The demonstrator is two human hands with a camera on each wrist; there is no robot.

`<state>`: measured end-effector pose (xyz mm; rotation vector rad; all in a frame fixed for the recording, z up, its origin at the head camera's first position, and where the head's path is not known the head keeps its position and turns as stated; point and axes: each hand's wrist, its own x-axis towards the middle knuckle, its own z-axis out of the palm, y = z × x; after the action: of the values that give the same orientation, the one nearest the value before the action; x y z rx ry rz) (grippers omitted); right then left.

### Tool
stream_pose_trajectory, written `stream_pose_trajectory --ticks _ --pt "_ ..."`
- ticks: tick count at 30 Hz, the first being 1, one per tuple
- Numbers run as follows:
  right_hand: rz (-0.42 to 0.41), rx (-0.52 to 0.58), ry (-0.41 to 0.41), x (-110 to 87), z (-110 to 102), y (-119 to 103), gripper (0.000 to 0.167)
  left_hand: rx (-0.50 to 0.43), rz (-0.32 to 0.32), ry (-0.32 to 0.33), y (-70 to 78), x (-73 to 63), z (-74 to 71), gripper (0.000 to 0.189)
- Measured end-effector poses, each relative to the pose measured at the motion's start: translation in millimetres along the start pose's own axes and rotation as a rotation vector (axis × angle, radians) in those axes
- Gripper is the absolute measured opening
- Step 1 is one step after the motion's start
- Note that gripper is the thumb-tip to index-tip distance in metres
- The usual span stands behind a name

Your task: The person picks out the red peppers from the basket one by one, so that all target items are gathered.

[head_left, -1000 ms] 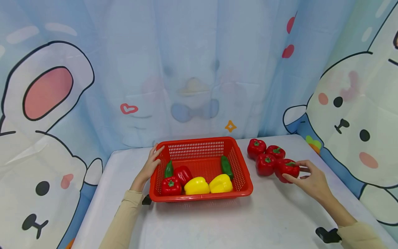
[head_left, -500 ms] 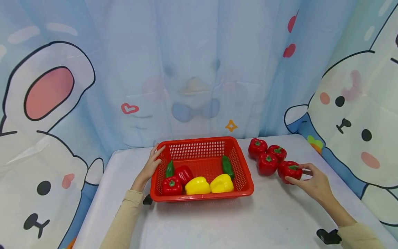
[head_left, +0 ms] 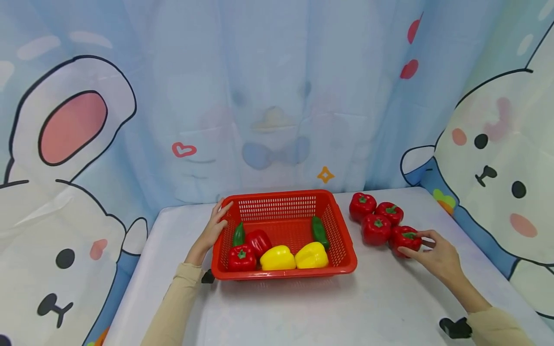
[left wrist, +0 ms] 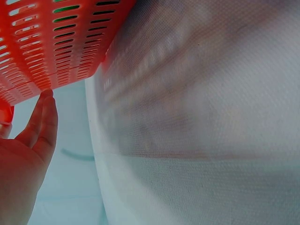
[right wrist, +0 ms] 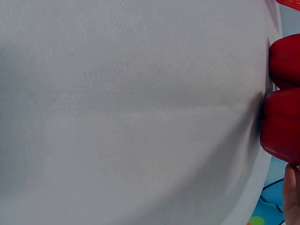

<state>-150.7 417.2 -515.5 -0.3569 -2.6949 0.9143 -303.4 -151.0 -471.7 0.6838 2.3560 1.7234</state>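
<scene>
A red plastic basket (head_left: pixel 283 274) stands on the white table. My left hand (head_left: pixel 210 234) rests with its fingers straight against the basket's left end and rim; in the left wrist view its fingertips touch the slotted wall. To the right of the basket, my right hand (head_left: pixel 439 258) pinches a red bell pepper (head_left: pixel 404 241) between thumb and fingers. This pepper sits at the near right of a cluster, close beside another red bell pepper (head_left: pixel 376 229). Only a fingertip (right wrist: pixel 291 185) of the right hand shows in the right wrist view, at the pepper's side.
Inside the basket lie two red bell peppers, a yellow bell pepper (head_left: pixel 278 258), a second yellow bell pepper (head_left: pixel 311 255) and two green peppers, one at the right wall (head_left: pixel 319 233). More red bell peppers (head_left: pixel 362 206) stand at the back right. A patterned curtain (head_left: pixel 277 96) hangs behind.
The pepper in my right hand has come slightly down and nearer to me, its stem now lower in view. The left hand and basket hold still; the whole view has shifted a little.
</scene>
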Motion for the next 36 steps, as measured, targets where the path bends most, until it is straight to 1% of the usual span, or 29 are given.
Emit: stream_pose_trajectory --ticks 5,12,18,21,28,36 --pt "0.023 0.008 -0.007 2.9 2 1 0.073 0.004 0.003 -0.004 1.5 0.1 -0.6 0.061" --pt "0.01 0.052 -0.03 4.7 2 1 0.074 0.005 -0.007 -0.005 1.2 0.5 -1.0 0.061" --pt "0.027 0.073 -0.038 6.1 5 1 0.076 -0.004 -0.003 -0.004 1.8 0.2 -1.0 0.061" --pt "0.033 0.085 -0.037 6.3 7 1 0.076 0.012 0.004 -0.006 1.5 -0.4 -0.8 0.062" --pt "0.031 0.113 -0.032 6.3 11 4 0.075 0.01 0.008 -0.004 0.1 0.6 0.6 0.062" --pt "0.011 0.124 -0.03 6.3 7 5 0.073 0.005 -0.009 0.0 2.3 0.5 -0.3 0.063"
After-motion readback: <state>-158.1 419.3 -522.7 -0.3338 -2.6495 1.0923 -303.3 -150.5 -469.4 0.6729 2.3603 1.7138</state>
